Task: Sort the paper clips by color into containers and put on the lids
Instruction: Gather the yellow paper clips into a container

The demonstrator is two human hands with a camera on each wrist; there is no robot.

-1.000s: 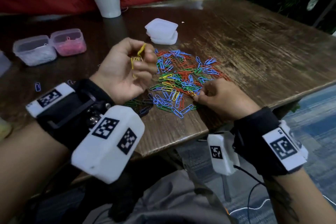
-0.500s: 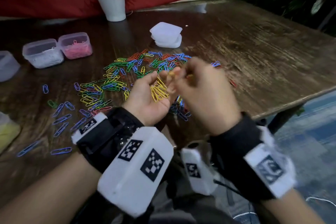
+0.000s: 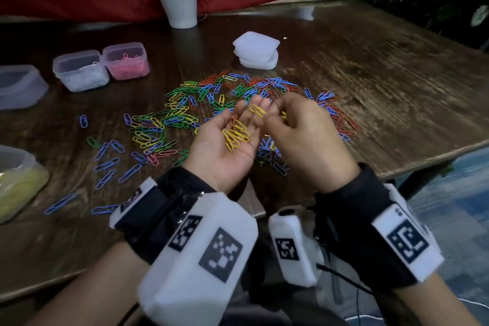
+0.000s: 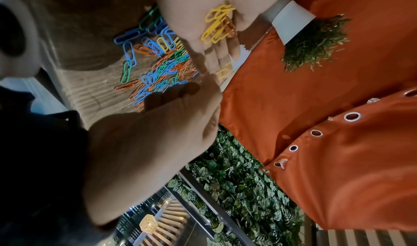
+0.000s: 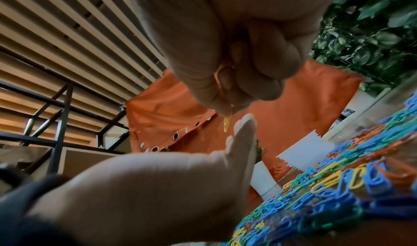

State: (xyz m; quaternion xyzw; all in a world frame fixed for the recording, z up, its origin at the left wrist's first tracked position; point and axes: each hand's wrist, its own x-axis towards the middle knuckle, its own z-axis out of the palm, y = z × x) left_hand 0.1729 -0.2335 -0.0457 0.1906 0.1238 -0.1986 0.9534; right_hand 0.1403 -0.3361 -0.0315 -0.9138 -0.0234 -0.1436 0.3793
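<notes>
A mixed pile of coloured paper clips [image 3: 211, 92] lies on the wooden table [image 3: 383, 82]. Above its near edge my left hand [image 3: 211, 151] is palm up with straight fingers, and a bunch of yellow clips [image 3: 235, 135] rests in the palm; the left wrist view shows that bunch [image 4: 217, 26] too. My right hand [image 3: 299, 135], fingers curled, pinches a yellow clip [image 3: 258, 110] at the left fingertips. In the right wrist view that clip [image 5: 226, 125] hangs from the pinch just over the left hand [image 5: 158, 187].
At the back left stand open tubs with white clips [image 3: 82, 70] and pink clips [image 3: 127, 61], and an empty-looking tub [image 3: 18, 87]. A tub of yellow clips [image 3: 18, 182] sits at the near left. Stacked lids [image 3: 256, 49] and a plant pot [image 3: 180, 5] are behind the pile.
My right hand left the pile on the table and rose to my left hand with a yellow clip. The left hand uncurled and now lies flat, palm up.
</notes>
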